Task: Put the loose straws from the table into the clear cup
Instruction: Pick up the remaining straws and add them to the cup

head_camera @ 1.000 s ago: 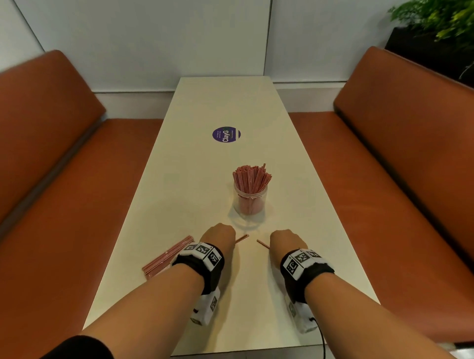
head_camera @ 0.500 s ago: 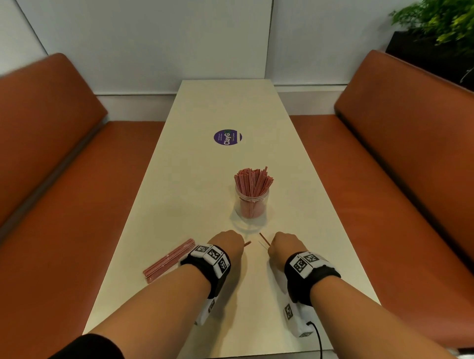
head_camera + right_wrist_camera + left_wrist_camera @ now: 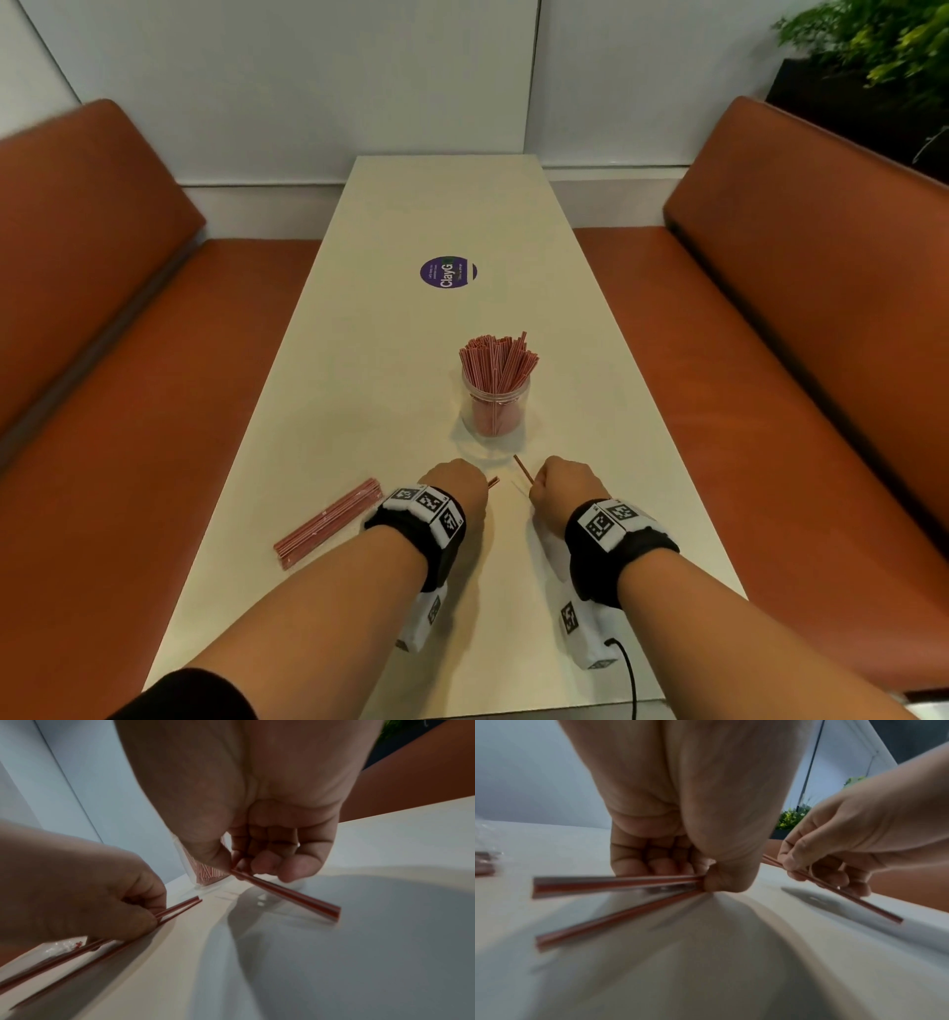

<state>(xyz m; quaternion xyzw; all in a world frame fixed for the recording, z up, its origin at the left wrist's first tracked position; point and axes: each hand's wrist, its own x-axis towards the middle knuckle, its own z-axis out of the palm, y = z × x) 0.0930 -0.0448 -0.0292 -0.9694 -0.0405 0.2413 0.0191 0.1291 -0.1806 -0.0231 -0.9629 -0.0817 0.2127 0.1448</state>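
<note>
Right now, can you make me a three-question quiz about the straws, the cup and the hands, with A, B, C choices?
1. Where is the cup?
A. Beyond the hands
B. On a bench
C. By the sticker

2. How many straws does the left hand hold?
A. None
B. Two
C. Five

3. What is the right hand doing?
A. Lying flat
B. Pointing
C. Pinching a straw

Answers:
1 A, the cup stands on the table just past both fists.
2 B, the left wrist view shows two straws fanning from its pinch.
3 C, thumb and fingers close on one straw.
</note>
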